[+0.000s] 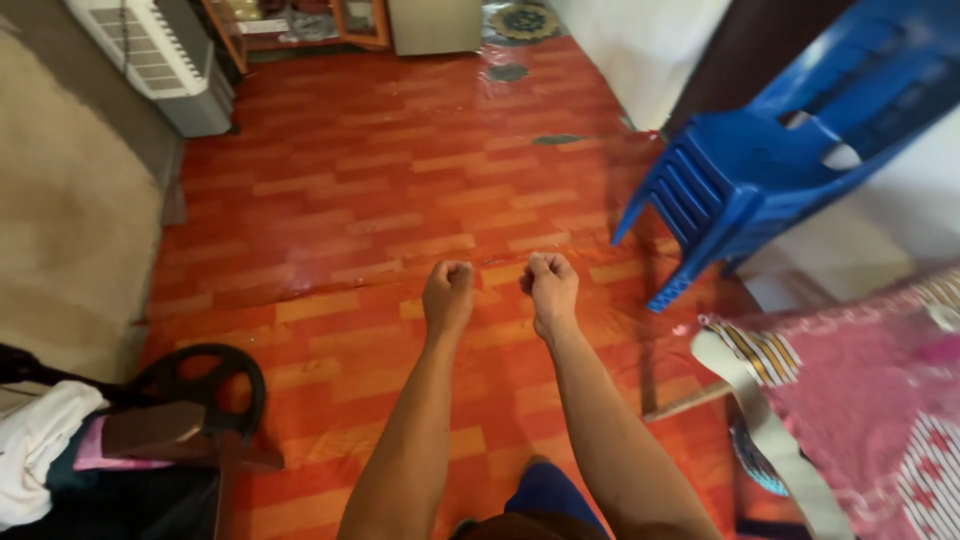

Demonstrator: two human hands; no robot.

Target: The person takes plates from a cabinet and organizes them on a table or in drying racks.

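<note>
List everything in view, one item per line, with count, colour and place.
Stack of plastic chairs: one stack, blue, upper right, tilted.
Glossy plank-pattern floor: one, red and orange, centre.
Air-conditioner unit: one, white, upper left, on the floor by the wall.
Patterned cloth: one, pink, lower right.
Round wheel-shaped object: one, black, lower left.
Crumpled cloth: one, white, bottom left corner.
Wooden-framed cabinet: one, brown, top centre.
Round mat: one, dark patterned, top, far end of the floor.
Left hand: one, closed in a fist, holding nothing, centre.
Right hand: one, closed in a fist, holding nothing, beside the left.
</note>
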